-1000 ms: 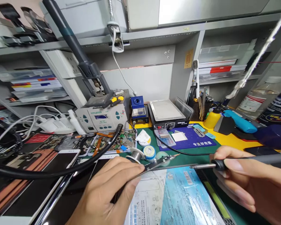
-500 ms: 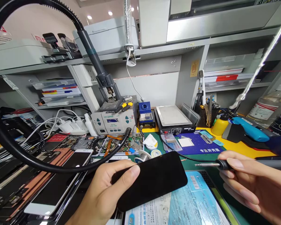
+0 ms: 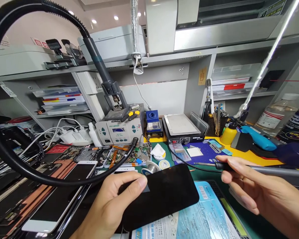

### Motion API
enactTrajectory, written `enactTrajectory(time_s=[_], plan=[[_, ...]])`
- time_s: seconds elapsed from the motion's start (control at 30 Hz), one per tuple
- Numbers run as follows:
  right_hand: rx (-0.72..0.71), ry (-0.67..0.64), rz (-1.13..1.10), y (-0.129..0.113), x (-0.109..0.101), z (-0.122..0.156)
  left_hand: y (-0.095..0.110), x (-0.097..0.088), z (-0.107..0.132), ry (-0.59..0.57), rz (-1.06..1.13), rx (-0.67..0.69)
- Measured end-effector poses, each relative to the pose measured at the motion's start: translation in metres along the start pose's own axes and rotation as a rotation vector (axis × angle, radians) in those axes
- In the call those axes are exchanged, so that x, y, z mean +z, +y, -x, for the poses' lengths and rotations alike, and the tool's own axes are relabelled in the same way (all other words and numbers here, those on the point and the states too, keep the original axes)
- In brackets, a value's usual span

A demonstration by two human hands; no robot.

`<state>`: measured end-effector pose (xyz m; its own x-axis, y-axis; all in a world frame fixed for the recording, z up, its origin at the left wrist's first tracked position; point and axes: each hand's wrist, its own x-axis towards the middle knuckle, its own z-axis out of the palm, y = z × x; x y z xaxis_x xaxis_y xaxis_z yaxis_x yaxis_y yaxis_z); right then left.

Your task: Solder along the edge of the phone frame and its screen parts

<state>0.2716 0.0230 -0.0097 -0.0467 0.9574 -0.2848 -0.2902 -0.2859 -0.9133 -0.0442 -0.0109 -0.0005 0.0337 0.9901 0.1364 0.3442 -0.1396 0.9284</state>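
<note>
Left hand (image 3: 109, 207) — black phone (image 3: 161, 196) in grip

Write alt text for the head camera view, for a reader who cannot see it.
A left hand holds a black phone over a blue printed sheet while the right hand grips a soldering iron, its tip pointing left. Behind them stand a soldering station and a hot plate on a cluttered bench.

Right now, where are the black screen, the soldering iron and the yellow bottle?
black screen (image 3: 164, 192): head view, middle of its dark glass.
soldering iron (image 3: 271, 171): head view, on its grey handle.
yellow bottle (image 3: 228, 135): head view, on its body.
</note>
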Motion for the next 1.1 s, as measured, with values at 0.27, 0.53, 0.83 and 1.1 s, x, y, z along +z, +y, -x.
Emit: enactTrajectory(time_s=[0.27,0.53,0.83,1.1], plan=[[-0.326,-0.079,0.182,-0.008,0.019,0.011,0.002,0.005,0.005,-0.061,-0.013,0.234],[-0.345,-0.237,0.373,-0.020,0.055,0.029,0.011,0.005,0.006,-0.168,-0.002,0.143],[-0.533,-0.162,0.516,-0.008,0.051,0.021,0.026,0.007,-0.005,-0.150,-0.147,0.108],[-0.780,-0.065,0.460,0.019,0.035,0.016,0.039,0.027,-0.008,-0.078,-0.400,0.276]])
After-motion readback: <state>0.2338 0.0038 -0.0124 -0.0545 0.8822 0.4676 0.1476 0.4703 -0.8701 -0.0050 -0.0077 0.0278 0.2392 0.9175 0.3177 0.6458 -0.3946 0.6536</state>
